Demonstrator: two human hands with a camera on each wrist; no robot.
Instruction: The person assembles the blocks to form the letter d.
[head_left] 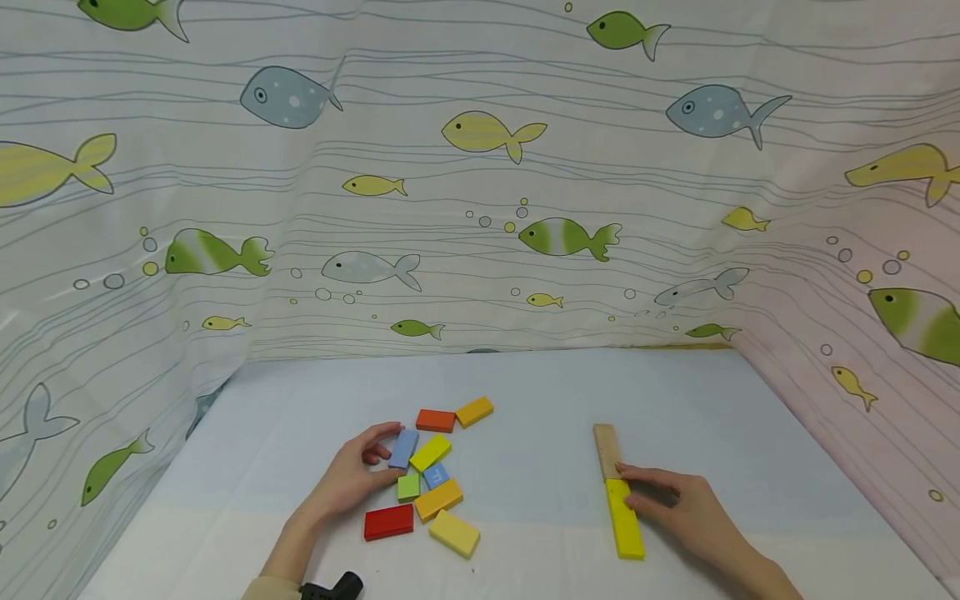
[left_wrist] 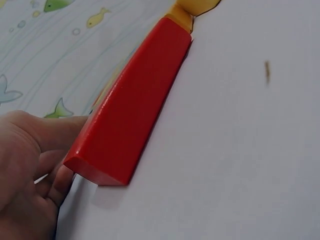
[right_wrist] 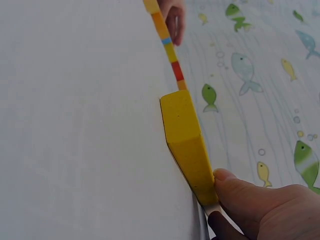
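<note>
At the left cluster, my left hand (head_left: 351,477) pinches a blue block (head_left: 403,448) lengthwise, index fingertip by its far end and thumb by its near end. That thumb is also beside a green cube (head_left: 408,487). In the left wrist view a red block (left_wrist: 130,105) hides the fingertips. To the right, my right hand (head_left: 690,508) rests its fingertips along one side of two blocks lined up end to end. Its index finger touches the plain wooden block (head_left: 606,450), its thumb the long yellow block (right_wrist: 182,120).
Around the blue block lie a yellow block (head_left: 431,453), a lettered blue cube (head_left: 436,476), an orange block (head_left: 438,500) and a pale yellow block (head_left: 454,533). Farther back are an orange-red block (head_left: 436,420) and another orange block (head_left: 475,412). A fish-patterned curtain (head_left: 480,275) encloses the white table (head_left: 525,467).
</note>
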